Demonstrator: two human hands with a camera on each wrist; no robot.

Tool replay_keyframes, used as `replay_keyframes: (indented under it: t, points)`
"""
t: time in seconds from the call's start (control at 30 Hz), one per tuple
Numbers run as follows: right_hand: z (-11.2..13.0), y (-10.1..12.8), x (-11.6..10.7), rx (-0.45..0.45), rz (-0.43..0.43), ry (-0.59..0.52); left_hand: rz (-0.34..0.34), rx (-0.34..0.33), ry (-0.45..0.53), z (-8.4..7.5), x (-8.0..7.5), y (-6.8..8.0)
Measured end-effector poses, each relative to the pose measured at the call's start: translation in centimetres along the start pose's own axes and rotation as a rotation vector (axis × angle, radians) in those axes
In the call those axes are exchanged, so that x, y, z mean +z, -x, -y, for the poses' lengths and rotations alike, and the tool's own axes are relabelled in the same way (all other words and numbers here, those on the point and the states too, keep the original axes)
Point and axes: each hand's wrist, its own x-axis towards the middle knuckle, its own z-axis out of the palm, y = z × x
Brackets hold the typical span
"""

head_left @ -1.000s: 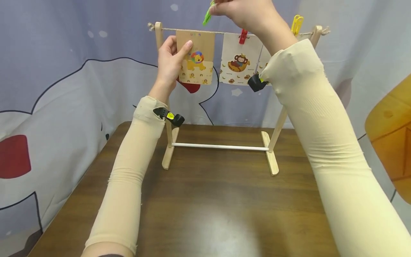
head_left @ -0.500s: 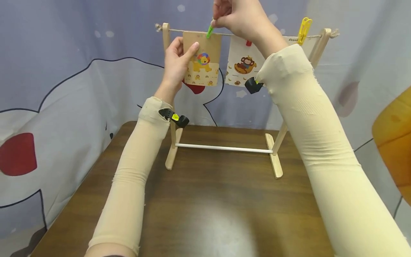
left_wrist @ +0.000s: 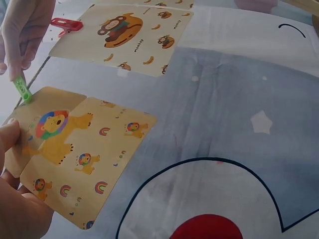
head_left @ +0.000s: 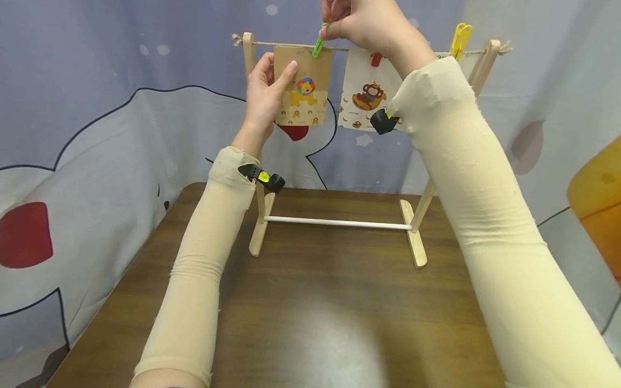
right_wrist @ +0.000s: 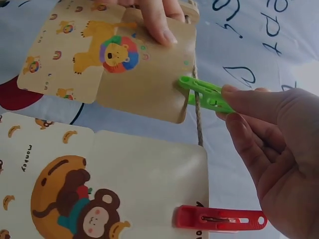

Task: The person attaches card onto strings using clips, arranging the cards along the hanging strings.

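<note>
My left hand (head_left: 264, 102) holds a tan lion card (head_left: 314, 73) by its left edge, thumb on the front. The card hangs at a rope (head_left: 339, 49) strung across the top of a wooden rack (head_left: 249, 54). Above its upper edge, my right hand (head_left: 378, 24) pinches the tail of a green clothespin (head_left: 318, 47). In the right wrist view the green clothespin (right_wrist: 207, 94) straddles the card's top edge and the rope. Beside it hangs a white monkey card (head_left: 356, 78), clipped by a red clothespin (right_wrist: 219, 219).
A yellow clothespin (head_left: 461, 40) sits on the rope near the right post, clipping another card mostly hidden by my right arm. The rack's wooden feet (head_left: 413, 234) and white rod (head_left: 339, 222) stand on a brown table (head_left: 301, 302). A printed curtain (head_left: 145, 124) hangs behind.
My right hand has come down with the green clothespin, from above the rope onto the lion card's top edge. The left hand keeps hold of the card. The view has shifted slightly.
</note>
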Motion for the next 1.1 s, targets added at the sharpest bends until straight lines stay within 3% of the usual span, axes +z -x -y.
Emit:
replay_keyframes:
  t: [0.3,0.53,1.1]
  points:
    - [-0.2,-0.1,-0.9,0.079,0.104,-0.104,0.055,-0.068,0.019,0.0,0.5,0.0]
    - [0.5,-0.2,-0.9,0.031,0.13,-0.083,0.074,-0.058,0.053,0.4,0.1,-0.2]
    - [1.2,-1.5,-0.4,0.044,0.191,-0.166,0.084,-0.076,0.052,1.2,0.2,-0.2]
